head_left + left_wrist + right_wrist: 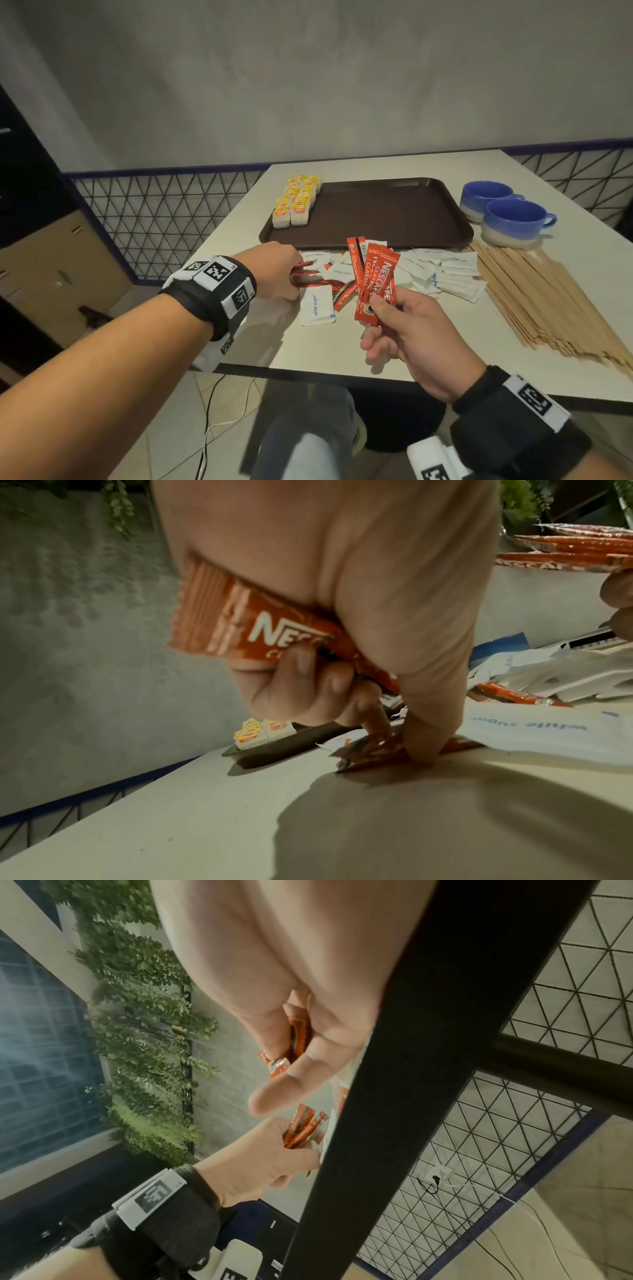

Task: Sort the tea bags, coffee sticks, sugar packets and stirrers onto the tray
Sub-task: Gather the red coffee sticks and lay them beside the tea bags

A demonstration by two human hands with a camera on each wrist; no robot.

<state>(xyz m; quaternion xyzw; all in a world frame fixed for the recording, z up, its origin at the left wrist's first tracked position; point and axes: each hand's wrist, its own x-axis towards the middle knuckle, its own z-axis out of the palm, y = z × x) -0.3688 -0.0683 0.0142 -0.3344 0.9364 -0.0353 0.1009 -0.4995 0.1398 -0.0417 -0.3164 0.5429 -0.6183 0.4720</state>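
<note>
Right hand (409, 334) pinching coffee sticks (373, 281), fanned above fingers (382, 305)

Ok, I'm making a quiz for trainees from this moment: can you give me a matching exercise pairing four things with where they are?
Things:
1. tea bags
2. stirrers
3. blue cups
4. coffee sticks

Places:
A. held in the right hand
B. on the table, right of the tray
C. on the left end of the tray
D. flat on the table, near its right edge

Pairs: 1-C, 2-D, 3-B, 4-A
</note>
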